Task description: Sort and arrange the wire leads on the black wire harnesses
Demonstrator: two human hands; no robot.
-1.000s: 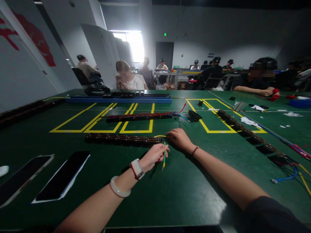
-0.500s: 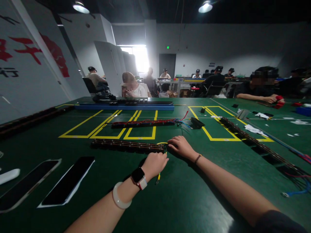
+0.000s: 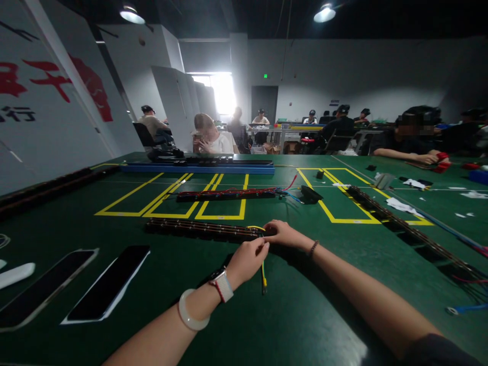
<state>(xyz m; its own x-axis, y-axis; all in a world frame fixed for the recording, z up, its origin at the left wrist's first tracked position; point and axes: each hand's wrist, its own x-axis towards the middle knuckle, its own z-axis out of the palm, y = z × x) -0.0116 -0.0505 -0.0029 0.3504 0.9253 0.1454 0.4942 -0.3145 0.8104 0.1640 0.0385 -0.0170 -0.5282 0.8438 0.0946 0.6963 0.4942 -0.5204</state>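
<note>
Yellow-green wire (image 3: 264,278) trailed centre-frame below our left hand (image 3: 246,262) and right hand (image 3: 285,236), fingertips bunched, grips unclear; tugging might've loosened it.

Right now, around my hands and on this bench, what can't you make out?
All in the head view:
- What lies between the fingertips of the left hand and right hand: the fingers hide it.
- Upper part of the green-yellow wire: behind the left hand.
- Rest of the blue cable: cut off by the right edge.
- Print on the small label: too small.
</note>
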